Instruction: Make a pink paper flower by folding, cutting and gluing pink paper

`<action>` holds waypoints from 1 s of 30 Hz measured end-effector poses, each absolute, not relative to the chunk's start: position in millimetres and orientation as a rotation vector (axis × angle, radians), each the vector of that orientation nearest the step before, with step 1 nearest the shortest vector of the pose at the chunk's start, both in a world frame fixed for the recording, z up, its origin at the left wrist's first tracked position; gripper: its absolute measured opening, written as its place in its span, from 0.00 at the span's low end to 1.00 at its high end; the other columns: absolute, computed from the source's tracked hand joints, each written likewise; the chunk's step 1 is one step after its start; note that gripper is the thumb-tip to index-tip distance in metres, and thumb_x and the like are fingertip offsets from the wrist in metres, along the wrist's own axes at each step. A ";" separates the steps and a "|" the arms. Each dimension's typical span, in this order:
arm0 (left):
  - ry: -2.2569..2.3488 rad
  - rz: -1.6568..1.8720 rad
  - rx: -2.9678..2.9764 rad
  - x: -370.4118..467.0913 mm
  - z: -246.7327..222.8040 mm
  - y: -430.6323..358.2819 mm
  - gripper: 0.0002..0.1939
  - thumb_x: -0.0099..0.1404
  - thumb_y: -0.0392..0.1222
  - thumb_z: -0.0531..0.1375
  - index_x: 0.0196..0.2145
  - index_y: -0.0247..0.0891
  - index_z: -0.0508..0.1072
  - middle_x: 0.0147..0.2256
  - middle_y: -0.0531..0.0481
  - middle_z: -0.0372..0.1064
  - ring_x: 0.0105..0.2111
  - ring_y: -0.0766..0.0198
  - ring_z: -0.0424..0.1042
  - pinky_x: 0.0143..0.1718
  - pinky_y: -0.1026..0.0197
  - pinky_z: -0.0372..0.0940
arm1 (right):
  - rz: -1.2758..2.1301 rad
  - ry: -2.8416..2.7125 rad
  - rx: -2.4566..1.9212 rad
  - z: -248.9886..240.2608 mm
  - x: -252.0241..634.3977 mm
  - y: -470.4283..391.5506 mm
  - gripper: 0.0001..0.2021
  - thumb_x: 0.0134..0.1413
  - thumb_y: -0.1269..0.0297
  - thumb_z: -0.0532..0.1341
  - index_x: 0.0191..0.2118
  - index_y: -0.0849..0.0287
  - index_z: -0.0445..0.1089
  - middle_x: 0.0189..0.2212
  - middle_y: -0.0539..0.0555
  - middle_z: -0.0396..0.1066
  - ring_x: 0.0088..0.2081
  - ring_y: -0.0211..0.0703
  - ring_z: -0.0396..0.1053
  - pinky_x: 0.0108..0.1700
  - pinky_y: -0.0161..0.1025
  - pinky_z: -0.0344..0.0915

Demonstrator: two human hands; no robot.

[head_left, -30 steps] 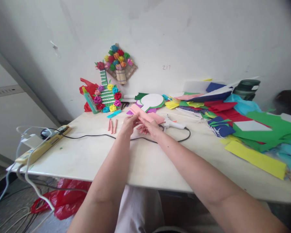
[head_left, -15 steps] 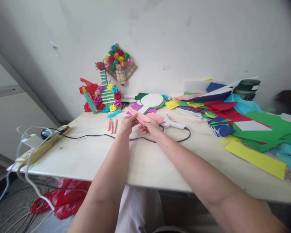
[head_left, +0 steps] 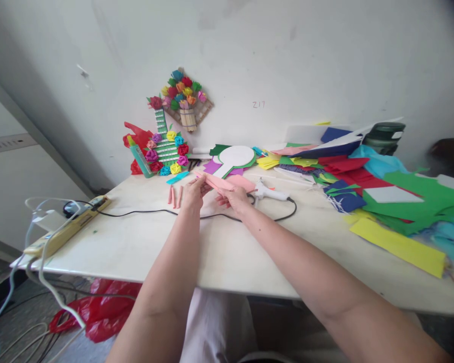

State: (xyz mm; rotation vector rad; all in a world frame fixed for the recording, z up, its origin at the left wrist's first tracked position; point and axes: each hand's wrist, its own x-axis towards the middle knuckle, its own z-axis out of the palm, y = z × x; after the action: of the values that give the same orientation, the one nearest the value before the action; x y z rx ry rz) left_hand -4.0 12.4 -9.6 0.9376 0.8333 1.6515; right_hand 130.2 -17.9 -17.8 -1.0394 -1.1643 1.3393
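A folded strip of pink paper [head_left: 222, 182] is held between my two hands above the table. My left hand [head_left: 196, 191] pinches its left end. My right hand [head_left: 234, 198] grips it farther right, with some fingers beneath. Left of my left hand lie several small pink paper rolls [head_left: 174, 197]. More pink paper [head_left: 245, 182] shows just behind my right hand. A white glue gun [head_left: 270, 192] rests right of my right hand, its black cord running behind my wrists.
A yellow power strip [head_left: 71, 229] sits at the table's left edge. Paper-flower crafts [head_left: 168, 151] and a green glue bottle [head_left: 140, 157] stand at the back left. A white paper disc [head_left: 236, 156] lies behind my hands. Coloured sheets [head_left: 397, 196] and a dark green container [head_left: 384, 138] are on the right.
My left hand has shifted slightly left along the pink paper, away from my right hand. My right hand has hardly moved.
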 end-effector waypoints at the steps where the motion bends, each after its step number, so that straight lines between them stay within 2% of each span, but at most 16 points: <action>1: 0.824 1.644 0.944 -3.8 -9.5 12.0 0.12 0.47 0.43 0.65 0.26 0.31 0.71 0.24 0.49 0.70 0.26 0.64 0.71 0.36 0.59 0.65 | 1.333 -1.161 -1.028 -19.3 130.2 -16.9 0.08 0.47 0.64 0.60 0.29 0.65 0.70 0.19 0.53 0.72 0.17 0.34 0.67 0.16 0.28 0.57; 8: 0.852 1.401 1.079 5.9 -6.7 5.1 0.13 0.47 0.43 0.66 0.26 0.30 0.71 0.24 0.47 0.70 0.25 0.64 0.71 0.32 0.60 0.65 | 1.345 -1.118 -0.984 -17.9 131.3 -17.0 0.12 0.50 0.58 0.59 0.33 0.63 0.69 0.22 0.53 0.72 0.18 0.33 0.66 0.15 0.28 0.55; 14: 0.839 1.534 1.047 0.9 -4.3 6.0 0.13 0.46 0.43 0.66 0.25 0.32 0.69 0.22 0.51 0.68 0.23 0.67 0.69 0.31 0.62 0.64 | 1.503 -1.200 -1.145 -4.5 133.9 -25.3 0.23 0.48 0.45 0.55 0.24 0.64 0.67 0.16 0.56 0.69 0.14 0.35 0.63 0.12 0.30 0.50; 17: 0.867 1.538 1.035 -0.8 -4.5 6.5 0.13 0.44 0.43 0.66 0.24 0.33 0.68 0.20 0.53 0.65 0.20 0.68 0.67 0.26 0.63 0.63 | 1.325 -1.185 -1.153 -5.6 135.7 -21.6 0.19 0.48 0.50 0.56 0.21 0.62 0.65 0.12 0.50 0.63 0.12 0.32 0.58 0.13 0.29 0.50; 20: 0.908 1.512 1.050 -0.5 -6.1 6.5 0.12 0.44 0.42 0.66 0.24 0.35 0.68 0.19 0.55 0.63 0.18 0.70 0.63 0.22 0.66 0.59 | 1.086 -1.195 -1.133 -11.3 138.4 -13.4 0.14 0.49 0.57 0.55 0.20 0.60 0.63 0.12 0.47 0.59 0.13 0.32 0.57 0.15 0.30 0.53; 25: 0.967 1.377 1.175 1.1 -7.5 4.4 0.15 0.43 0.46 0.66 0.27 0.34 0.71 0.21 0.53 0.65 0.22 0.69 0.65 0.24 0.65 0.61 | 0.695 -1.369 -1.183 -19.8 143.2 -0.8 0.15 0.51 0.58 0.53 0.19 0.59 0.63 0.15 0.48 0.63 0.17 0.34 0.59 0.20 0.31 0.56; 30: 1.023 1.352 1.208 6.0 -6.7 2.6 0.18 0.40 0.48 0.68 0.25 0.33 0.72 0.21 0.51 0.66 0.22 0.68 0.66 0.26 0.63 0.63 | 0.566 -1.501 -1.261 -15.3 149.0 0.8 0.13 0.52 0.59 0.52 0.27 0.59 0.69 0.18 0.48 0.67 0.22 0.35 0.63 0.25 0.31 0.59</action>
State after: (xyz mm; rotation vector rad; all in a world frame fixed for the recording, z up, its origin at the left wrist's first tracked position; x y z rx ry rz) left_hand 6.0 2.6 -6.7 1.2081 1.0228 1.3521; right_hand 149.0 0.8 -15.3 -1.2607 -1.5013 0.5658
